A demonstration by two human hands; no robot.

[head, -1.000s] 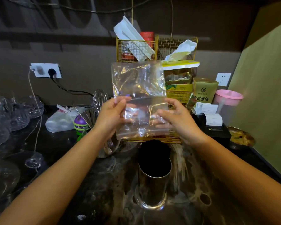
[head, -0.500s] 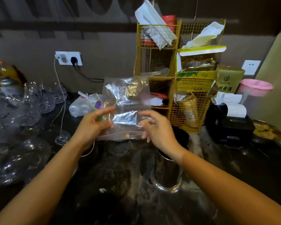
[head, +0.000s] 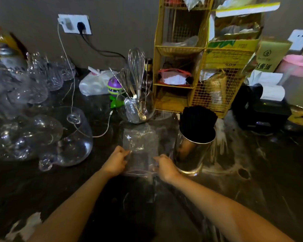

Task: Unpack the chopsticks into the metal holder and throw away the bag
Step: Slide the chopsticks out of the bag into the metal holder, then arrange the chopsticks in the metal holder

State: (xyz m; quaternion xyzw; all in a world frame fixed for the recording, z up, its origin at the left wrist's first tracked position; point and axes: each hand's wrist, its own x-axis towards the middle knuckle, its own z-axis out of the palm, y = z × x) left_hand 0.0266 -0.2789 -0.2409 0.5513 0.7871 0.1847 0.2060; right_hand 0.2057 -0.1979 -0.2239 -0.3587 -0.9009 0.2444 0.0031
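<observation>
Both hands are working low over the dark marble counter [head: 252, 180], w/ the clear plastic bag [head: 140, 145] stretched between them. The left hand [head: 115, 162] is pinching the bag's left edge, thumb & fingers closed on the film. The right hand [head: 165, 167] is gripping the bag's lower right edge, fingers curled shut on the plastic. The bag is looking empty & crinkled (hard to tell if it's lying flat on the counter or hanging just above it).

Just right of the bag, the metal holder [head: 191, 154] is standing upright, nearly touching the right hand. Black chopsticks [head: 198, 119] are sitting inside it, their ends sticking up above the rim in a tight bundle.

Behind the bag, a glass bowl [head: 135, 109] is holding a whisk [head: 136, 67] & other utensils. A purple-and-green toy [head: 114, 88] is sitting just left of it, w/ a white plastic bag [head: 93, 82] behind that. A yellow wire rack [head: 199, 67] is standing at the back, behind the holder, stuffed w/ packets & paper. Clear glassware [head: 33, 119] is crowding the counter's left side. A white cable [head: 72, 95] is hanging from the wall socket [head: 74, 24] & trailing across the counter toward the bowl. A pink bowl [head: 299, 65] is sitting at far right.
</observation>
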